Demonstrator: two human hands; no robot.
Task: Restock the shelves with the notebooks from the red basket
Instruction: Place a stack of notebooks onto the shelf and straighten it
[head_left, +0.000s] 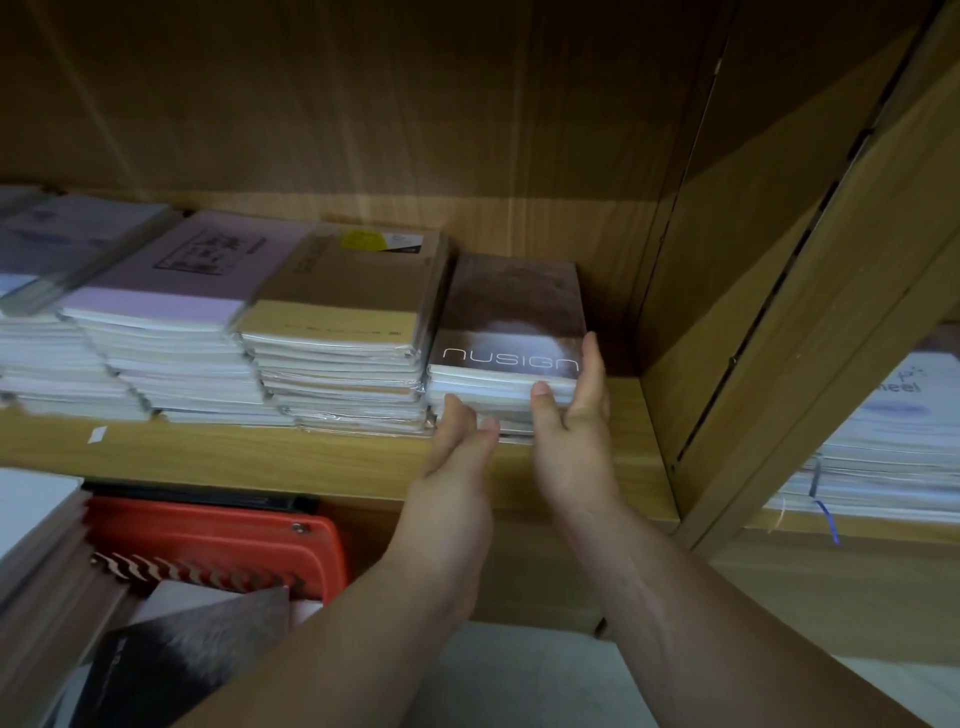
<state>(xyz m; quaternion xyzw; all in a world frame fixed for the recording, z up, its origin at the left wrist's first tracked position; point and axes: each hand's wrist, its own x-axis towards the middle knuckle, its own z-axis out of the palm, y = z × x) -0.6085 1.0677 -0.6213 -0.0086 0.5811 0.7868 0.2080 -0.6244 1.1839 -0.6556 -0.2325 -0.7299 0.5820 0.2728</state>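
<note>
With my left hand (460, 441) and right hand (571, 410) flat, fingers straight, against the brown notebooks (511, 312) on the shelf (208, 452), I'd guess they're slick, bendy, best squared by their edges.

Shelf bay, clearances. Above the notebook stacks the bay is open, closed behind by the back panel (363, 119). The pink stack (171, 291), tan stack (337, 296) and brown stack (511, 312) sit edge to edge, with no gap between them. Right of the brown stack, a bare strip of shelf (234, 452) runs to the side panel (691, 234). The left hand (457, 441) and right hand (576, 410) occupy the brown stack's front and right edge. The shelf lip further left is bare.
</note>
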